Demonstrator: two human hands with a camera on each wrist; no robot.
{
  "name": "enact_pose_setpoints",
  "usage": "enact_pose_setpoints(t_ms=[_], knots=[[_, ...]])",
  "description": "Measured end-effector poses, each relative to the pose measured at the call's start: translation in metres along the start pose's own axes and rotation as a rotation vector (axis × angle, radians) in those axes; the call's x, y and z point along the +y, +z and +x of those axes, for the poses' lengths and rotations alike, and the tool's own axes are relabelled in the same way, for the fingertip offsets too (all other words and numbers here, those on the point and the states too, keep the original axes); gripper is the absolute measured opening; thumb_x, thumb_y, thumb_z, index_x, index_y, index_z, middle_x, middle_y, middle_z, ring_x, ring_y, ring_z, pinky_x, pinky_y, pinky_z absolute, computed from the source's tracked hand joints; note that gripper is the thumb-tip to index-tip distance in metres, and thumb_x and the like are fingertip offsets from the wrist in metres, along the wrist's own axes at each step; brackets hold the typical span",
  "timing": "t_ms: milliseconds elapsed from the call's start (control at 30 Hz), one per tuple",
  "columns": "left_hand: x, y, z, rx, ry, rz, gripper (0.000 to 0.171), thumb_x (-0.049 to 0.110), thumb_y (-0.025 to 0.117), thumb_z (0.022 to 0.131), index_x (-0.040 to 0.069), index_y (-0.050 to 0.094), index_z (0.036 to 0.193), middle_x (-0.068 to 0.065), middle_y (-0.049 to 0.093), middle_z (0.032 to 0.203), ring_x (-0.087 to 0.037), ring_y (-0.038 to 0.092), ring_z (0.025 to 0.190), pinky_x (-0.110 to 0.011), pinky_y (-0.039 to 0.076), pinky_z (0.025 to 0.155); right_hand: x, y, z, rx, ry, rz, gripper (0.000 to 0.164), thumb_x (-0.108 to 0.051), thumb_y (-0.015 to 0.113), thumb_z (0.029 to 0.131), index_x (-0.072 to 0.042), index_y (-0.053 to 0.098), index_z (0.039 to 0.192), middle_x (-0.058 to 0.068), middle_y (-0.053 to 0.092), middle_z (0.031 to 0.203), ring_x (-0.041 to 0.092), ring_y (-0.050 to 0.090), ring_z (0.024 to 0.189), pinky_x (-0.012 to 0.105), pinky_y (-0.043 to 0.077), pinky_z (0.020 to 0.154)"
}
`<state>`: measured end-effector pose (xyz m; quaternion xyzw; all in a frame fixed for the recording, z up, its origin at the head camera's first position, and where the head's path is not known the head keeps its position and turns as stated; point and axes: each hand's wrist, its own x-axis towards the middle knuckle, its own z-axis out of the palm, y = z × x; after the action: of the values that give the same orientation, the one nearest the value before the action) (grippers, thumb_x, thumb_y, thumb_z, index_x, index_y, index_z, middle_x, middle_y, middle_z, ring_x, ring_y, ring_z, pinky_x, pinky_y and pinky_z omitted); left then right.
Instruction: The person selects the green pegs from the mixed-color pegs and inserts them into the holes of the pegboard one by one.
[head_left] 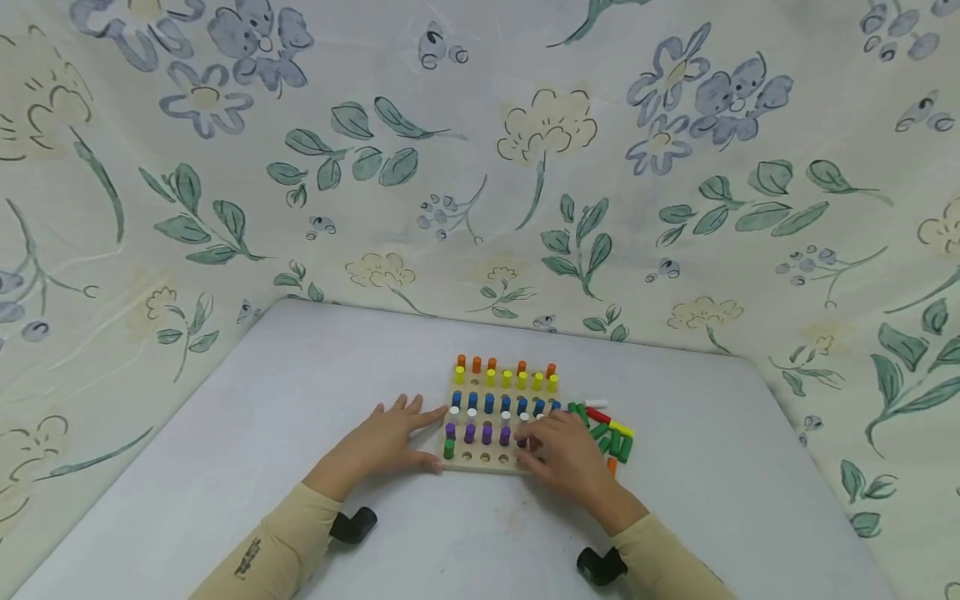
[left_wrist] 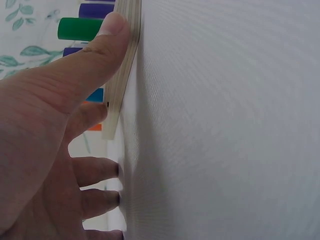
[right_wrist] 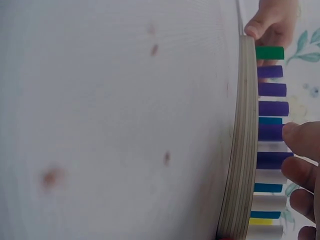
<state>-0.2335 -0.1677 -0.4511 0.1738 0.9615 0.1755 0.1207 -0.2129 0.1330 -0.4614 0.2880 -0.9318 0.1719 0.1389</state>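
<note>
A wooden pegboard [head_left: 480,467] holds rows of coloured pegs: orange, yellow, blue, white and purple, with one green peg [head_left: 448,450] at its front left corner. My left hand [head_left: 386,437] steadies the board's left side, fingers spread. Its thumb [left_wrist: 112,30] presses the edge beside the green peg, while the index finger touches farther back. At the right end of the purple row, my right hand [head_left: 566,454] pinches the top of a purple peg [right_wrist: 274,160] between thumb and index finger. That peg stands in the board; its far side is hidden by the fingers.
Loose green pegs [head_left: 617,442] lie right of the board, beside a red peg [head_left: 597,414], a yellow one [head_left: 622,429], a white one [head_left: 596,403] and an orange one [head_left: 612,467]. A floral cloth [head_left: 480,167] hangs behind the white table [head_left: 337,350].
</note>
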Motion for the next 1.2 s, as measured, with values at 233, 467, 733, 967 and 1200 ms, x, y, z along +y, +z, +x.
enact_pose_setpoints(t_ms=[233, 467, 733, 967, 1200], knots=[[-0.001, 0.000, 0.000, 0.001, 0.000, -0.001, 0.090, 0.058, 0.080, 0.078, 0.022, 0.048, 0.154, -0.028, 0.033, 0.159, -0.051, 0.021, 0.149, -0.068, 0.015, 0.119, 0.005, -0.002, -0.004, 0.013, 0.020, 0.028, 0.018, -0.033, 0.083, 0.087, -0.025, 0.075, 0.101, -0.017, 0.062, 0.080, 0.007, 0.048, 0.086, 0.033, 0.049, 0.081], [-0.001, 0.000, 0.000, 0.004, 0.009, -0.005, 0.089, 0.058, 0.081, 0.078, 0.021, 0.049, 0.153, -0.029, 0.033, 0.159, -0.051, 0.021, 0.149, -0.069, 0.015, 0.118, 0.011, -0.002, -0.008, 0.008, 0.050, 0.011, 0.019, -0.032, 0.083, 0.086, -0.025, 0.074, 0.101, -0.018, 0.062, 0.082, 0.005, 0.048, 0.084, 0.033, 0.050, 0.082], [-0.003, 0.001, 0.001, 0.004, 0.008, 0.008, 0.090, 0.059, 0.080, 0.078, 0.023, 0.048, 0.154, -0.028, 0.033, 0.159, -0.051, 0.022, 0.149, -0.069, 0.016, 0.118, 0.017, -0.004, -0.014, 0.031, 0.071, 0.004, 0.019, -0.030, 0.084, 0.086, -0.026, 0.073, 0.101, -0.019, 0.058, 0.080, 0.006, 0.048, 0.085, 0.033, 0.050, 0.082], [-0.003, 0.000, 0.001, 0.007, 0.014, 0.007, 0.090, 0.059, 0.080, 0.078, 0.022, 0.048, 0.153, -0.029, 0.034, 0.158, -0.051, 0.022, 0.149, -0.070, 0.016, 0.118, 0.020, -0.008, -0.017, 0.036, 0.080, 0.018, 0.019, -0.030, 0.084, 0.085, -0.025, 0.074, 0.100, -0.019, 0.057, 0.078, 0.005, 0.047, 0.083, 0.034, 0.048, 0.081], [-0.002, -0.001, 0.000, 0.005, 0.015, 0.008, 0.090, 0.059, 0.081, 0.078, 0.022, 0.048, 0.153, -0.029, 0.034, 0.158, -0.051, 0.022, 0.149, -0.070, 0.016, 0.118, 0.026, -0.011, -0.021, 0.038, 0.090, 0.018, 0.018, -0.027, 0.085, 0.085, -0.024, 0.074, 0.098, -0.017, 0.061, 0.081, 0.007, 0.050, 0.085, 0.037, 0.050, 0.087]])
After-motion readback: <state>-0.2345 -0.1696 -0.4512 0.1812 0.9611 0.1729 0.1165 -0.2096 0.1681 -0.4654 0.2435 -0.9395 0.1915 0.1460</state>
